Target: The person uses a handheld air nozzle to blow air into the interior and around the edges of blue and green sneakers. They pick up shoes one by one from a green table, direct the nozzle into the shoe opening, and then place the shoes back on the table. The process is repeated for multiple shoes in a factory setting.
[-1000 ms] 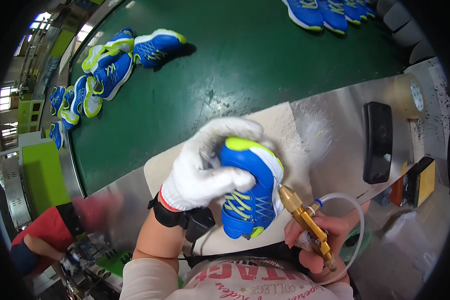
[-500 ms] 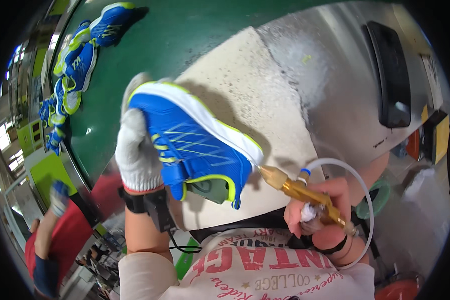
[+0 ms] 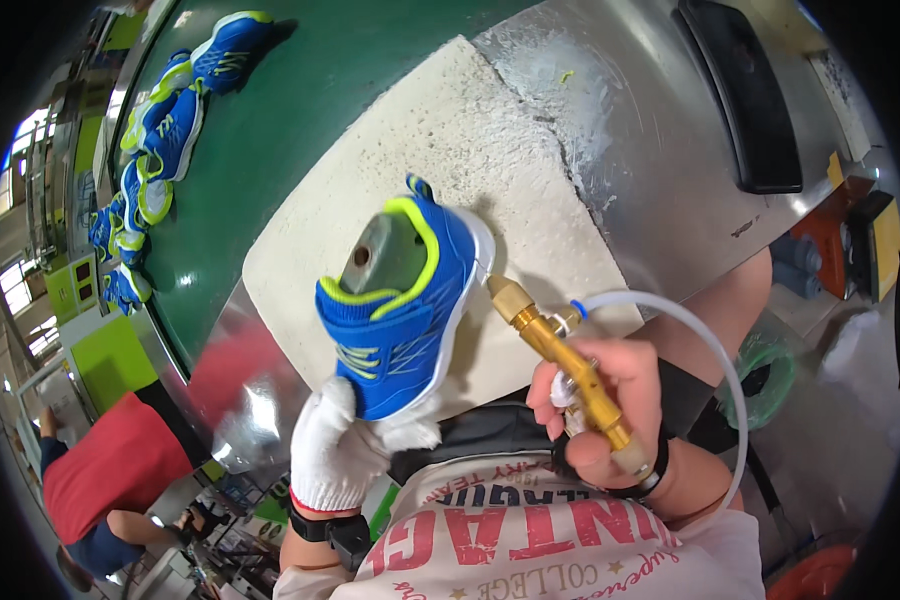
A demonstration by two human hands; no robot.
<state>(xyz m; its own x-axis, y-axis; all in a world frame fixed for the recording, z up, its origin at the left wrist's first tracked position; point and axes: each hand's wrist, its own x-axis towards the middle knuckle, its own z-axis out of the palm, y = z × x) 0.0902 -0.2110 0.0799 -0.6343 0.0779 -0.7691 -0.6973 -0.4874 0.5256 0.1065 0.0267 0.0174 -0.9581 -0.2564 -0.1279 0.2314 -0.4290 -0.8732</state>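
Observation:
A blue sneaker (image 3: 395,335) with lime trim and a white sole hangs over the pale board, heel pointing away from me. Inside its opening sits a green shoe last (image 3: 382,255) with a round hole. My left hand (image 3: 345,445), in a white knit glove, grips the shoe by its toe. Bare, my right hand (image 3: 610,410) is wrapped around a brass spray gun (image 3: 560,365) with a clear hose (image 3: 705,350). The gun's nozzle stays close to the white sole near the heel, a thin tip almost touching it.
Beneath the shoe lies a worn cream board (image 3: 340,200), across a green belt (image 3: 260,150) and a metal table (image 3: 660,130). Several blue sneakers (image 3: 175,135) line the belt's left side. A black tray-like object (image 3: 745,100) lies at right. A person in red (image 3: 115,470) bends at lower left.
My left hand has turned the sneaker around, so its heel now points away and its toe toward me. The gun has shifted slightly left and up, following the heel.

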